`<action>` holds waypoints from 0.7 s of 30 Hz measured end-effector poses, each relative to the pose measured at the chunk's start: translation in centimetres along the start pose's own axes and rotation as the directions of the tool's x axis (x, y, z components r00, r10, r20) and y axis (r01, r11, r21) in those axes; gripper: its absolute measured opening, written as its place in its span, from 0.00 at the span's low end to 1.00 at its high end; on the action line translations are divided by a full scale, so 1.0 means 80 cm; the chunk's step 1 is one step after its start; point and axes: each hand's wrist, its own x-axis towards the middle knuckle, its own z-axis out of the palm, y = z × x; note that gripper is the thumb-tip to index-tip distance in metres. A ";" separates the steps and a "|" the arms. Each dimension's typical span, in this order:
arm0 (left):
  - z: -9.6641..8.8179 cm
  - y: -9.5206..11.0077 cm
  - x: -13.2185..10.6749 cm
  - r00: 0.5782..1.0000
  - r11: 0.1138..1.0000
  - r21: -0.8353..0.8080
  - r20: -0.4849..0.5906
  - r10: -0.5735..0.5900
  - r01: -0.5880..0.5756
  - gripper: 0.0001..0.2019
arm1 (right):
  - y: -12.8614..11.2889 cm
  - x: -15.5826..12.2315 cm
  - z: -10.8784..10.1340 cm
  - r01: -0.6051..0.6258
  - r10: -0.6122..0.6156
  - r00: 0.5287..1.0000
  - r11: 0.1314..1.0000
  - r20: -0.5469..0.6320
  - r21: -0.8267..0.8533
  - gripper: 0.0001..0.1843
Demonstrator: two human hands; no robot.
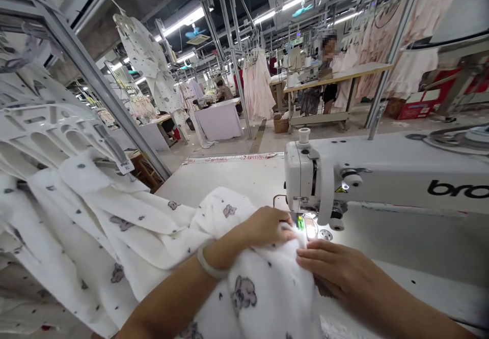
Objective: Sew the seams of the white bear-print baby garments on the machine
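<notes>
White fleecy fabric [275, 278] printed with small grey-pink animals lies over the sewing table in front of me. Its edge runs up to the lit needle area of a white sewing machine [305, 176], where a bright green piece [300, 222] shows at the presser foot. Close to the foot, my left hand [269, 226] has its fingers curled and pinching the fabric from the left. My right hand [332, 265] rests on the fabric's right edge, fingers stretched out and pointing left; its thumb is partly hidden beneath. A pale bangle circles my left wrist.
Garments of the same print hang from white hangers [57, 120] close on my left, beside a slanted metal post [99, 84]. The pale tabletop [229, 171] stretches behind the machine. Farther back are other workbenches [340, 77], racks of pink garments [257, 84] and a seated co-worker [330, 69].
</notes>
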 end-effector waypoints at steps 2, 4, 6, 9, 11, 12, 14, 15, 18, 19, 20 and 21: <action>0.006 0.005 -0.012 1.000 0.998 0.059 -0.001 0.002 -0.002 0.08 | -0.006 0.001 -0.002 0.062 -0.063 0.996 0.998 -0.061 -0.008 0.21; 0.009 0.011 -0.021 1.000 0.994 0.113 0.003 0.005 -0.006 0.09 | -0.009 0.002 -0.001 0.103 -0.112 0.988 0.991 -0.109 -0.080 0.24; 0.009 0.014 -0.023 1.000 0.991 0.135 0.013 -0.013 0.012 0.10 | -0.009 0.002 0.001 0.106 -0.123 0.986 0.983 -0.112 -0.148 0.25; 0.006 0.017 -0.020 0.998 0.990 0.131 0.034 -0.058 0.053 0.11 | -0.005 0.002 0.004 0.078 -0.102 0.987 0.980 -0.124 -0.181 0.22; 0.006 0.018 -0.017 0.996 0.990 0.123 0.033 -0.078 0.074 0.11 | 0.000 0.000 0.003 0.093 -0.118 0.985 0.978 -0.125 -0.188 0.20; 0.007 0.017 -0.016 0.996 0.990 0.117 0.027 -0.085 0.081 0.11 | 0.002 -0.001 0.003 0.105 -0.130 0.984 0.975 -0.123 -0.195 0.19; 0.008 0.016 -0.015 0.995 0.990 0.109 0.016 -0.093 0.091 0.10 | 0.006 -0.003 0.001 0.118 -0.141 0.984 0.973 -0.109 -0.197 0.18; 0.009 0.016 -0.015 0.996 0.990 0.107 0.009 -0.093 0.091 0.10 | 0.008 -0.004 0.001 0.108 -0.130 0.986 0.975 -0.106 -0.193 0.18; 0.012 0.014 -0.015 0.997 0.992 0.100 -0.005 -0.078 0.078 0.10 | 0.011 -0.007 0.003 0.086 -0.103 0.991 0.980 -0.086 -0.181 0.18; 0.012 0.014 -0.015 0.997 0.993 0.090 -0.006 -0.074 0.074 0.10 | 0.012 -0.008 0.004 0.084 -0.101 0.991 0.979 -0.084 -0.187 0.17; 0.013 0.015 -0.015 0.997 0.994 0.076 -0.003 -0.076 0.076 0.10 | 0.012 -0.008 0.006 0.081 -0.100 0.991 0.977 -0.085 -0.197 0.17; 0.013 0.015 -0.015 0.996 0.994 0.064 0.001 -0.085 0.085 0.11 | 0.013 -0.009 0.007 0.078 -0.098 0.991 0.975 -0.087 -0.206 0.17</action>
